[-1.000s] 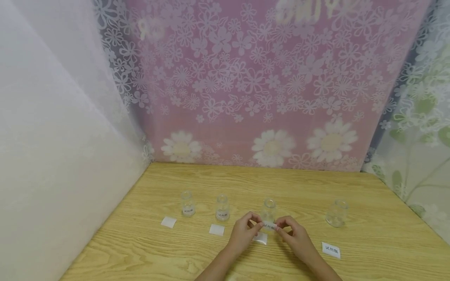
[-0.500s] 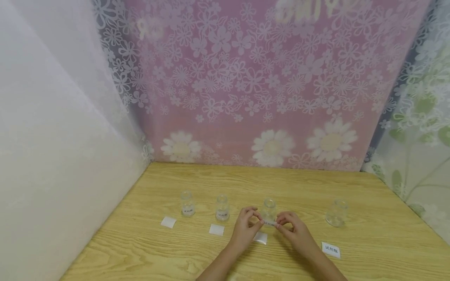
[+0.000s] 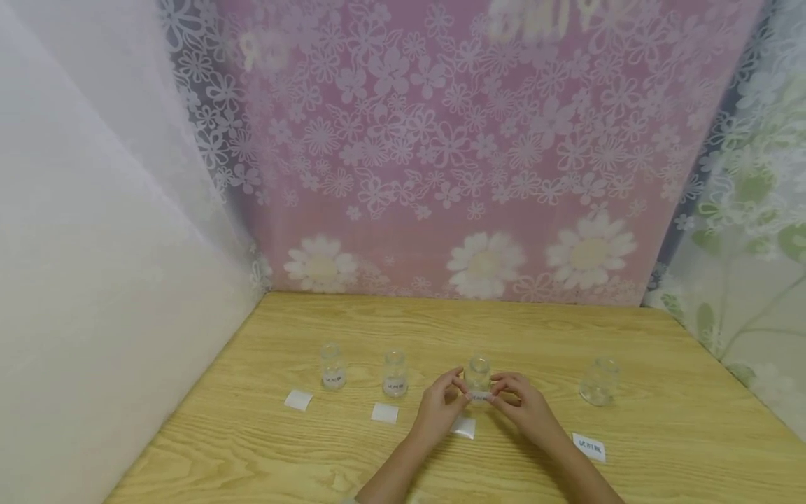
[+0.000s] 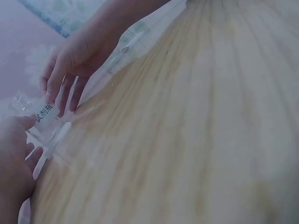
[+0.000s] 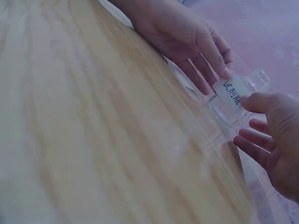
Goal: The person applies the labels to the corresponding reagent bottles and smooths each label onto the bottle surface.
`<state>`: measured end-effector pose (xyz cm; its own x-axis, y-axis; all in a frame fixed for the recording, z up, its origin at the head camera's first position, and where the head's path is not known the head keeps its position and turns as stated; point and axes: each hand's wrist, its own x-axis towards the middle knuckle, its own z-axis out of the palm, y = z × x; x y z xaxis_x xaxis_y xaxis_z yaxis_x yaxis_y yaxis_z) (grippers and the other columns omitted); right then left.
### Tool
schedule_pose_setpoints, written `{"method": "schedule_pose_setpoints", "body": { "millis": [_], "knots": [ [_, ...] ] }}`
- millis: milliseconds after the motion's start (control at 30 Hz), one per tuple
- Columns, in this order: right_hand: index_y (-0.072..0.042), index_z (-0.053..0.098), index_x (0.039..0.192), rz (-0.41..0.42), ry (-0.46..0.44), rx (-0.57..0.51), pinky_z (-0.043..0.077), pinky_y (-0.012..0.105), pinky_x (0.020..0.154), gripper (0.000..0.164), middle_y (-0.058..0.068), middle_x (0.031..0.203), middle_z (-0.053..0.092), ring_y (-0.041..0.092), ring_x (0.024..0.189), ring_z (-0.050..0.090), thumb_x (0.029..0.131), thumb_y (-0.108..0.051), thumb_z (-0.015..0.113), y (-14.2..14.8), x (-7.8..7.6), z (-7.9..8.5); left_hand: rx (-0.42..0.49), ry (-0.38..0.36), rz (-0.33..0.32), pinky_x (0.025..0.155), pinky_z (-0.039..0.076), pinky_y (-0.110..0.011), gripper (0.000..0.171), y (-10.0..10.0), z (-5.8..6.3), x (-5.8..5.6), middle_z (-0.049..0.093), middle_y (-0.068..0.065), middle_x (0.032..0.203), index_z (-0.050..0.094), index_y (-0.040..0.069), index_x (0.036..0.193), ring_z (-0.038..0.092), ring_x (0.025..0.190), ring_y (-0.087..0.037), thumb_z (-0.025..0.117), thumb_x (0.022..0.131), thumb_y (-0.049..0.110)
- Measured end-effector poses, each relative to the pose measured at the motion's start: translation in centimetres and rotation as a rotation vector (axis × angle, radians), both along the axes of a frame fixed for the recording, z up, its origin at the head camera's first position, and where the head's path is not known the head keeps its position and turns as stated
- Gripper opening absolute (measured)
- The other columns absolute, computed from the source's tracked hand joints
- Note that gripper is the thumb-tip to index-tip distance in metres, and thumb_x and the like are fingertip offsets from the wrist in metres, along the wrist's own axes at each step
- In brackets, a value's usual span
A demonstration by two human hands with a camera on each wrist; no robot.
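White, probably light and limp, the label [image 3: 480, 397] in front of the jar [image 3: 479, 369] is inviting a hold by its ends, which we are pinching with half-curled left hand [image 3: 439, 404] and right hand [image 3: 526, 411].

"试剂瓶" on white labels [image 5: 229, 92]

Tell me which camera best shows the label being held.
The right wrist view shows the printed label largest, with its characters clear. The left wrist view shows it smaller; the head view, only as a tiny strip.
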<state>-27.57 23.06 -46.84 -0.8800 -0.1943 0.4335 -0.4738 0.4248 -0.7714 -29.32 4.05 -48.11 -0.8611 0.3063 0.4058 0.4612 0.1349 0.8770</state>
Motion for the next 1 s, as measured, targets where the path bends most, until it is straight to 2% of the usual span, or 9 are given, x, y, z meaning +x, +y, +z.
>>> {"method": "schedule_pose_setpoints", "body": {
  "millis": [67,133,200,300,367,433,700,1000],
  "knots": [
    [-0.01,0.059,0.084,0.001,0.004,-0.001,0.051,0.036,0.077,0.009,0.02,0.115,0.052,0.041,0.102,0.051,0.083,-0.007,0.068,0.0,-0.2,-0.2,0.01,-0.006,0.003,0.09,0.044,-0.037,0.007,0.1,0.0,-0.1,0.046,-0.016,0.132,0.056,0.009,0.086,0.043,0.119,-0.038,0.061,0.09,0.012],
    [-0.009,0.059,0.083,-0.008,0.001,-0.001,0.051,0.036,0.077,0.01,0.02,0.114,0.052,0.041,0.101,0.052,0.082,-0.004,0.068,-0.2,-0.1,0.0,0.018,-0.013,0.003,0.089,0.044,-0.039,0.007,0.0,0.8,0.4,0.047,-0.019,0.13,0.055,0.005,0.085,0.044,0.117,-0.039,0.06,0.089,0.008],
    [-0.008,0.059,0.082,-0.018,0.002,-0.001,0.052,0.035,0.076,0.011,0.02,0.113,0.053,0.04,0.1,0.053,0.081,-0.002,0.068,-0.4,0.0,0.3,0.019,-0.011,0.007,0.088,0.045,-0.041,0.008,0.2,1.0,0.4,0.047,-0.021,0.129,0.054,0.002,0.085,0.046,0.115,-0.04,0.06,0.089,0.005],
    [-0.007,0.058,0.081,-0.027,0.0,-0.01,0.052,0.033,0.075,0.012,0.02,0.111,0.055,0.04,0.098,0.055,0.081,-0.001,0.068,-0.5,-0.1,0.3,0.013,-0.008,0.016,0.087,0.046,-0.04,0.008,0.3,0.9,0.3,0.048,-0.022,0.128,0.053,0.001,0.084,0.048,0.113,-0.04,0.06,0.088,0.003],
    [-0.007,0.058,0.08,-0.034,0.002,-0.021,0.052,0.031,0.074,0.012,0.018,0.11,0.056,0.038,0.097,0.056,0.081,-0.002,0.069,-0.4,-0.4,-0.2,0.011,-0.001,0.024,0.086,0.047,-0.037,0.008,0.6,0.0,-0.4,0.05,-0.019,0.128,0.054,0.004,0.084,0.049,0.112,-0.038,0.061,0.088,0.005],
    [-0.008,0.058,0.08,-0.042,0.004,-0.028,0.052,0.03,0.074,0.012,0.017,0.11,0.057,0.036,0.096,0.057,0.081,-0.004,0.069,-0.3,-0.7,-0.6,0.011,0.007,0.033,0.085,0.047,-0.033,0.009,0.6,-0.2,-0.5,0.051,-0.016,0.127,0.054,0.007,0.084,0.051,0.111,-0.035,0.062,0.088,0.007],
    [-0.006,0.057,0.081,-0.09,0.019,-0.018,0.053,0.031,0.071,0.012,0.016,0.108,0.058,0.035,0.092,0.06,0.081,-0.001,0.068,-0.6,-0.7,-0.8,0.006,0.024,0.061,0.084,0.047,-0.029,0.01,0.8,0.0,-0.5,0.054,-0.014,0.124,0.054,0.008,0.083,0.054,0.108,-0.032,0.063,0.087,0.005],
    [-0.005,0.056,0.08,-0.16,0.095,-0.04,0.053,0.029,0.067,0.015,0.016,0.103,0.06,0.034,0.088,0.061,0.079,0.002,0.069,-1.5,-0.5,-0.9,-0.008,0.049,0.092,0.082,0.048,-0.027,0.01,0.8,0.0,-0.4,0.056,-0.013,0.121,0.054,0.007,0.084,0.056,0.105,-0.031,0.063,0.086,0.003]
  ]
}}
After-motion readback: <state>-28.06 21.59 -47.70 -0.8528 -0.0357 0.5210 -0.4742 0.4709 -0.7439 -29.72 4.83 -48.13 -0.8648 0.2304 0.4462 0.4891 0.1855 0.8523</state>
